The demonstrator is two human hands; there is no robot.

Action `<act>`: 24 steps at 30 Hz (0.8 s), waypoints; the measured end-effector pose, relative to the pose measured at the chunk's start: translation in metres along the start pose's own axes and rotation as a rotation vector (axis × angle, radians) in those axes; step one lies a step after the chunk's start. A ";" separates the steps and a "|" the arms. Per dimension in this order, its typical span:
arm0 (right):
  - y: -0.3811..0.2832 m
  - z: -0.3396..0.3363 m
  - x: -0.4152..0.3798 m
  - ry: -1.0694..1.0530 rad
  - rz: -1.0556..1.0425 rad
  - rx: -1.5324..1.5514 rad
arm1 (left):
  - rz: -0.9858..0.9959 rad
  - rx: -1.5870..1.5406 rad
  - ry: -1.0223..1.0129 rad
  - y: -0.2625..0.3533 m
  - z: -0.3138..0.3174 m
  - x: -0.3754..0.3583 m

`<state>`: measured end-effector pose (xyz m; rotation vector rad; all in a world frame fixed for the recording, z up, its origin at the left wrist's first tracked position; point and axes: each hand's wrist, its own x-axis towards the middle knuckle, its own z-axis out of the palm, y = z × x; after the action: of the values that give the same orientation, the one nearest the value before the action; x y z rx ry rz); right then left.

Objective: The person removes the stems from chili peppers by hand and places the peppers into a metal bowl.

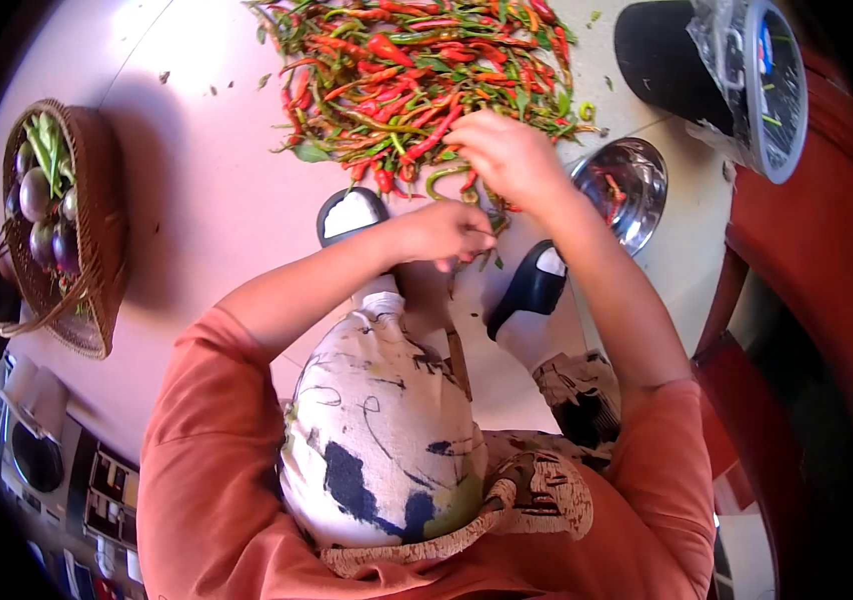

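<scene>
A wide heap of red and green chili peppers (387, 95), mixed with leaves and stems, lies on the floor in front of me. My right hand (512, 155) is over the near right part of the heap. Its fingers are bent together at one end of a long red chili pepper (434, 137). Closer to me, my left hand (444, 235) is closed in a pinch above the floor between my feet. Thin greenish bits show at its fingertips, too small to name surely. A shiny metal bowl (644, 190) with a few red chilies stands beside my right forearm.
To the left stands a handled wicker basket (97, 225) holding eggplants (37, 193) and green stalks. A black bin (662, 65) with a plastic liner is at the upper right, near red wooden furniture (797, 240). My dark slippers (529, 290) flank the near floor. Loose leaf scraps are scattered around.
</scene>
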<state>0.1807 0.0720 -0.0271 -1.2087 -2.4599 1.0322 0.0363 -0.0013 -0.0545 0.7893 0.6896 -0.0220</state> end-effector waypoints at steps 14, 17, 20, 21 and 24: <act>-0.001 -0.008 -0.013 0.026 0.387 0.282 | 0.189 -0.570 0.416 -0.014 -0.020 -0.042; -0.036 -0.024 -0.011 -0.083 0.928 0.913 | 0.358 -0.733 0.486 0.005 -0.026 -0.039; -0.039 -0.015 -0.018 -0.115 1.013 1.053 | 0.446 -0.821 0.440 0.005 -0.034 -0.041; -0.042 -0.012 -0.019 -0.101 0.967 1.083 | 0.482 -0.849 0.371 0.005 -0.037 -0.042; -0.053 -0.007 -0.019 -0.075 0.924 1.137 | 0.557 -0.946 0.414 0.010 -0.032 -0.045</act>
<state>0.1635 0.0391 0.0154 -1.7283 -0.7890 2.2040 -0.0141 0.0169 -0.0384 0.0341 0.7411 0.9333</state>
